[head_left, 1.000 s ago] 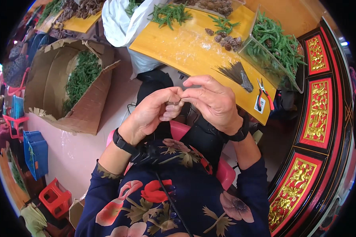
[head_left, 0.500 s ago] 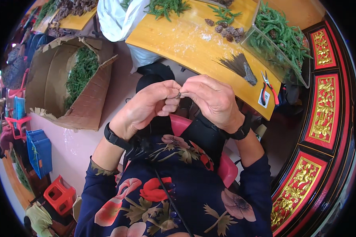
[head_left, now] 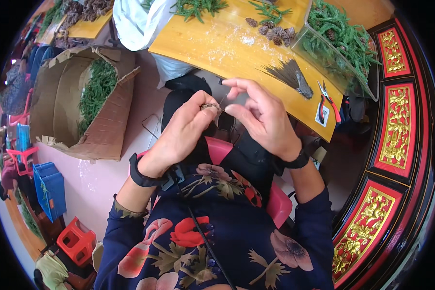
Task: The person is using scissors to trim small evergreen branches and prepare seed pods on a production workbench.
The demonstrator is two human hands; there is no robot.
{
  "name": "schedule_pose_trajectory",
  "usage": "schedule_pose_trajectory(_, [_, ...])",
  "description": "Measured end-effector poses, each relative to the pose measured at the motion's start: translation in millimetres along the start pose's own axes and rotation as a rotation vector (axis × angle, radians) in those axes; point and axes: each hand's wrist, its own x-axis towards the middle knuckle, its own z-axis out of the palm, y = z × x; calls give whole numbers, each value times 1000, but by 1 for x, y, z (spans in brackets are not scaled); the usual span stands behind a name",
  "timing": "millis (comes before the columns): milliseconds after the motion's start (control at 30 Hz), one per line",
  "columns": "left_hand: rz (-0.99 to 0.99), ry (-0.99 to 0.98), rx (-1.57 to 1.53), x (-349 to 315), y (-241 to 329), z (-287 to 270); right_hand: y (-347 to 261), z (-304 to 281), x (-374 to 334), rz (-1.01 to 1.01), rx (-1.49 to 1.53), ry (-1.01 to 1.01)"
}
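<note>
In front of my lap, my left hand (head_left: 186,126) is closed around a small brown, scaly thing, apparently a pine cone (head_left: 208,106), mostly hidden by thumb and fingers. A thin dark wire (head_left: 223,99) sticks out beside it toward my right hand. My right hand (head_left: 263,118) is just to the right, thumb and forefinger spread apart, with nothing visibly gripped. On the wooden table (head_left: 198,46) beyond lie a fanned bundle of dark wires (head_left: 290,77), pliers (head_left: 326,102) with red and black handles, and several loose pine cones (head_left: 277,35).
At the right of the table stands a clear bin (head_left: 319,53) heaped with green artificial sprigs (head_left: 331,29). A torn cardboard box (head_left: 58,96) with more greenery sits on the floor at left, near a blue crate (head_left: 49,188) and a red stool (head_left: 76,240). Carved red-gold panels (head_left: 396,130) line the right.
My right hand has come away from the left, its thumb and forefinger now spread. My left hand has turned and shifted slightly left, keeping its hold on the small brown thing.
</note>
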Motion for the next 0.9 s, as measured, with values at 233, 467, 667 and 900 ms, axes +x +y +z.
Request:
schedule_pose_trajectory(233, [-189,-148,-470,1,6,-5,5,-13,15,-417,-259,-17])
schedule_pose_trajectory(467, [-218,-204,-528,-3,-4,-9,12,-8,22,-722,-477,-6])
schedule_pose_trajectory(667, [-169,-210,-511,-3,-4,-6,-2,-12,21,-662,-521,-33])
schedule_pose_trajectory(900, [237,92,417,5,6,14,16,9,3,-111,-314,57])
